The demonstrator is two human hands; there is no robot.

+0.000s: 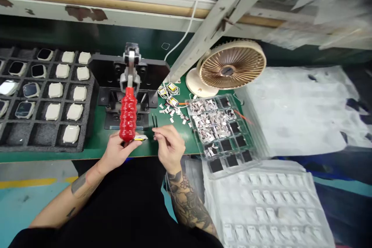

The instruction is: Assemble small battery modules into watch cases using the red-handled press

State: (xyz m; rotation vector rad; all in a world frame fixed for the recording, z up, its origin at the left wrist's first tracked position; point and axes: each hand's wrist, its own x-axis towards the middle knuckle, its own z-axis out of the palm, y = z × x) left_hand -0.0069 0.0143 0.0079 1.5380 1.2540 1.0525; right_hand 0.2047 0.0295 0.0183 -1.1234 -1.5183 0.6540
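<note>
My left hand (118, 152) is closed around a small white piece with a yellow part (141, 138), at the bench's front edge. The red ribbed handle (128, 114) of a black clamp press (107, 71) stands in front of part of that hand. Just to the right, my right hand (171, 148) pinches black tweezers (154, 121), their two tips apart and pointing away from me. Beyond the tweezers lie small white tabs (172, 119) and several yellow-labelled battery cells with wires (172, 101).
At left, a dark foam tray (92, 104) holds watch bodies. A beige fan (229, 70) stands behind a clear compartment tray (207, 168) with white tabs and black squares. White trays (296, 112) are stacked at right. A post (215, 27) and white cable cross the back.
</note>
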